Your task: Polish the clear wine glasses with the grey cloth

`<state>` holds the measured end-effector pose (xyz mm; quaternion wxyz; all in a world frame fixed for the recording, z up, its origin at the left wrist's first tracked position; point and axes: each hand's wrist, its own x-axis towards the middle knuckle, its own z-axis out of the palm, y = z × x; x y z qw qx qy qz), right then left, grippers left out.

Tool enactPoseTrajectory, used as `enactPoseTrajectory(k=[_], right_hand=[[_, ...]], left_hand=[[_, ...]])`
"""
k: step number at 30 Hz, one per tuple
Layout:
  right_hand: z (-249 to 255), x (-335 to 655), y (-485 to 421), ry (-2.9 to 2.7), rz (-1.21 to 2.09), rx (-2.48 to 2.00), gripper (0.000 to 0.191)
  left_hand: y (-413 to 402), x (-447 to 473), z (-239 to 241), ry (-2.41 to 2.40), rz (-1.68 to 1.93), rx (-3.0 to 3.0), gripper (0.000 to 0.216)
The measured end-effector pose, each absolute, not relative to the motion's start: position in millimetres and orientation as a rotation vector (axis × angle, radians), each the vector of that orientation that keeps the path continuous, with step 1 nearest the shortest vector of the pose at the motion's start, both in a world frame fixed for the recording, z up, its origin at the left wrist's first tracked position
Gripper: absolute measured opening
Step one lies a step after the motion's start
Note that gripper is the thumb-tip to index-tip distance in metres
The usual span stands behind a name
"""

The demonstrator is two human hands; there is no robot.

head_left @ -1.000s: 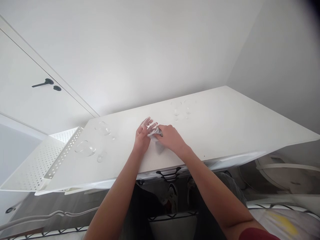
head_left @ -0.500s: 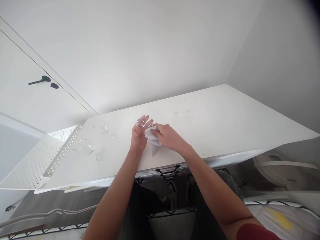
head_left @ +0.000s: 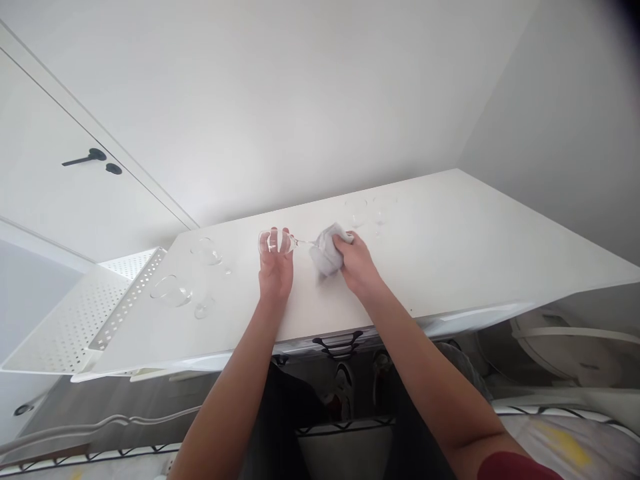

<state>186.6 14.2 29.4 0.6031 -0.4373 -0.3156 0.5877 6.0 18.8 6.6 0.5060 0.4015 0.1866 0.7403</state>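
My left hand (head_left: 276, 270) is wrapped round the bowl of a clear wine glass (head_left: 276, 241), which lies sideways above the table with its stem pointing right. My right hand (head_left: 358, 261) grips a pale grey cloth (head_left: 327, 252), folded over the foot end of that glass, so the foot is hidden. To the left, two more clear wine glasses stand on the white table: a nearer one (head_left: 173, 291) and a farther one (head_left: 207, 252). Beyond my right hand, two faint glasses, one (head_left: 357, 212) beside the other (head_left: 380, 212), stand near the wall.
The white table (head_left: 470, 247) runs along a white wall, with black handles (head_left: 338, 343) on its front. A white perforated rack (head_left: 65, 320) adjoins its left end. A door with a black handle (head_left: 85, 158) is at the left. A round white object (head_left: 565, 347) sits low at the right.
The cloth in my right hand has moved right, from the glass's bowl to its foot end. My left hand has turned the glass so that it lies level, stem to the right.
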Motion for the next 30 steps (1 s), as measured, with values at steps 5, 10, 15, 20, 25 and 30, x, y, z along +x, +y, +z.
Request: enactPoseTrajectory(k=[5,10,15,20,25,30], right_hand=[[46,180,5,-0.565,1.690,-0.580,0.026],[48,192,8,-0.796,1.496,-0.817,0.043],[46,199,6,-1.223,1.081,-1.140,0.043],[55,199,-9,-1.587,0.392,-1.092,0.032],[57,185,-17,-1.469,0.584,-0.989,0.037],[45,181,-3,-1.106,1.043,-1.137,0.042]], left_hand=[[18,9,8,0.515,1.715,1.087,0.060],[11,14,13,0.593,1.636,1.189,0.067],[3,25,16,0.694,1.503,1.259,0.057],[4,28,13,0.797,1.366,1.205,0.044],[5,25,13,0.836,1.428,1.209,0.039],[3,26,16,0.839,1.615,1.175,0.039]])
